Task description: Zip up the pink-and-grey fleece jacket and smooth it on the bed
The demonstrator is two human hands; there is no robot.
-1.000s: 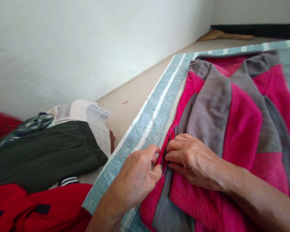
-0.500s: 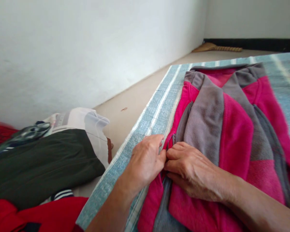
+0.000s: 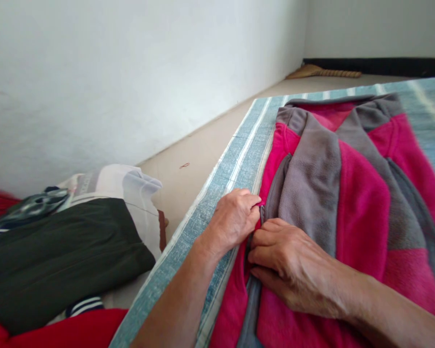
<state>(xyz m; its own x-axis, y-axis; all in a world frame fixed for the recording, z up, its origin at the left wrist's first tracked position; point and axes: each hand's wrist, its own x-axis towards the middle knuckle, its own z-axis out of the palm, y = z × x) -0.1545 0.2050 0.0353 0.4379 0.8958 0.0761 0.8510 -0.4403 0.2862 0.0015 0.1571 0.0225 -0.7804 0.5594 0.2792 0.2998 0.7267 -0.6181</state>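
Observation:
A pink and grey fleece jacket (image 3: pixel 351 193) lies spread on a blue-and-white striped cloth (image 3: pixel 235 169). My left hand (image 3: pixel 234 220) is closed in a pinch on the jacket's left front edge, at a small zipper piece. My right hand (image 3: pixel 293 261) lies just below and right of it, fingers curled and pressed on the jacket's front opening, holding the fabric. The two hands touch at the fingertips.
A pile of folded clothes sits at the left: a dark green garment (image 3: pixel 61 256), a white one (image 3: pixel 130 186), a red one (image 3: pixel 58 328). A white wall (image 3: pixel 112 82) runs along the left. A broom (image 3: pixel 322 72) lies on the bare floor (image 3: pixel 188 169) by the far wall.
My left hand has slid up along the jacket's front edge, away from me. My right hand has stayed on the fabric. The view has shifted slightly.

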